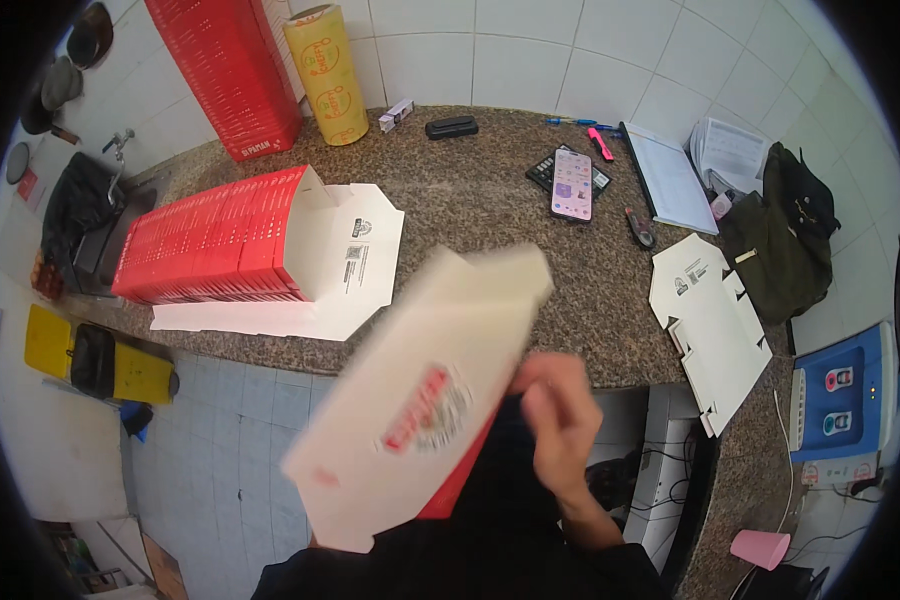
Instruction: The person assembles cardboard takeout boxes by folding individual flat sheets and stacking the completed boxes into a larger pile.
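- White cardboard with a red underside: a box blank (370, 445), motion-blurred, is tilted before the person's dark-clothed torso, its far end over the near edge of the speckled tabletop (460, 210).
- The right hand (562, 420) is at the blank's right edge, fingers curled; blur hides whether they touch or grip it, so I cannot tell.
- The left hand is out of sight, so its state cannot be told.
- Beyond the blank, to the left, a row of red folded boxes (215, 235) rests on a flat white cardboard sheet (370, 285).
- Behind that row stand a tall red stack (232, 75) and a yellow roll (327, 85).
- To the right lie a lit phone (572, 190), partly covering a dark keypad device (542, 175), a small cutter (640, 228) and a notched white blank (725, 355).
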